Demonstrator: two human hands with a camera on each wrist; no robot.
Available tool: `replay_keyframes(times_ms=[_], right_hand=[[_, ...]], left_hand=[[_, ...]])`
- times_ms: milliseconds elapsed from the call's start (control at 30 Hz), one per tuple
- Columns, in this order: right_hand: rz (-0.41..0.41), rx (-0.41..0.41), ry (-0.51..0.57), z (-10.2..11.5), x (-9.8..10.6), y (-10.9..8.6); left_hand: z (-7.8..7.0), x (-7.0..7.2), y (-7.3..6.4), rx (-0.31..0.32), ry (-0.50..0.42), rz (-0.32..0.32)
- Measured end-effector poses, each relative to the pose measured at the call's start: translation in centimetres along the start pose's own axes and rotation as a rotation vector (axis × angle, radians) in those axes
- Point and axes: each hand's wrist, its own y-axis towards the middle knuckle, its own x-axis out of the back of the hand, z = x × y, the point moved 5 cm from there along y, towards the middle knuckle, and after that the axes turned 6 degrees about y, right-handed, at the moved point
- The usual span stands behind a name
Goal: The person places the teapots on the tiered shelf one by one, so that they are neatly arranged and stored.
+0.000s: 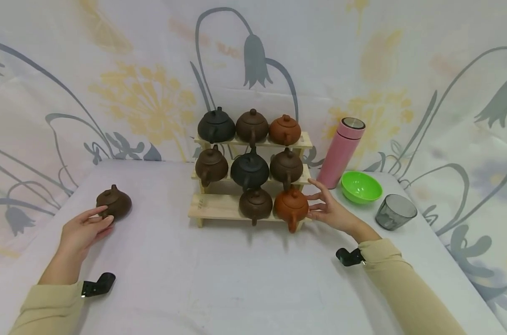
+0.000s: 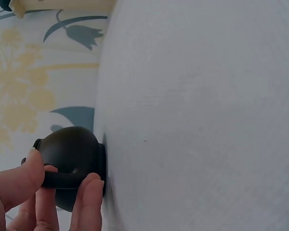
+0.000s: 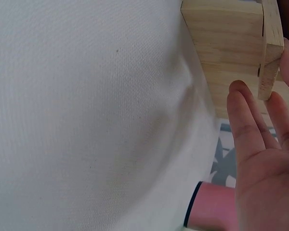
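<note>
A small dark brown teapot [image 1: 118, 204] sits on the white cloth at the left. My left hand [image 1: 83, 232] pinches its handle [image 2: 62, 180] between thumb and fingers. A three-step wooden stand [image 1: 213, 207] is in the middle, and my right hand [image 1: 333, 211] holds the right end of its lowest step. In the right wrist view, fingers [image 3: 245, 120] lie on both sides of the board end [image 3: 270, 72]. Beside that hand, an orange teapot [image 1: 292, 207] and a brown teapot [image 1: 255, 204] share the lowest step.
More teapots stand on the upper steps, among them a black one [image 1: 249, 170] and an orange one [image 1: 285, 129]. Right of the stand are a pink flask [image 1: 340, 156], a green bowl [image 1: 361, 190] and a grey glass [image 1: 395, 214]. Patterned cloth hangs behind.
</note>
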Motion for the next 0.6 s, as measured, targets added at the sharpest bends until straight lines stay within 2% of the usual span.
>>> replay_keyframes(times_ms=[133,300,400,600], right_hand=[[0.006,-0.014,-0.003,0.1,0.1,0.0],[0.007,-0.023,-0.001,0.0,0.0,0.1],[0.004,-0.028,-0.001,0.0,0.0,0.1],[0.005,-0.046,-0.003,0.1,0.1,0.1]], left_hand=[[0.1,-0.7,-0.7,-0.016,0.0,0.041],[0.0,-1.8,-1.5,-0.06,0.088,0.069],[-0.3,-2.8,-2.2,-0.088,0.154,0.077],[-0.9,-5.6,-3.8,-0.163,0.277,0.133]])
